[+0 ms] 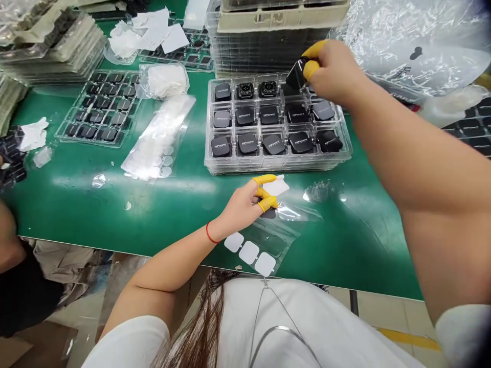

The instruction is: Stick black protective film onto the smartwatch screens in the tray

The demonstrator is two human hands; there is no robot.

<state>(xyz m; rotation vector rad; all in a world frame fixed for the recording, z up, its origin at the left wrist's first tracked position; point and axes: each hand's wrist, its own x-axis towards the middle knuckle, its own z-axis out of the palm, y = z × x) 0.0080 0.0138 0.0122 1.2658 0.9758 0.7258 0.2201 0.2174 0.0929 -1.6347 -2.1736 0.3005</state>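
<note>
**Fitting Work, Mid-Step**

Your right hand (337,71) pinched a black part (297,74) between capped fingertips above the far right corner of the clear tray (276,164). Your left hand (245,207), near the worktop's (76,204) front edge, gripped a white pad (276,186) over its backing sheet (268,243). It looked like pad fitting. Joining them would call for square alignment.

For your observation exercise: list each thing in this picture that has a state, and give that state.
Right hand: pinches black part over tray.
Left hand: pinches white pad.
Tray: nearly full.
Film: flat, bearing three pads.
</note>
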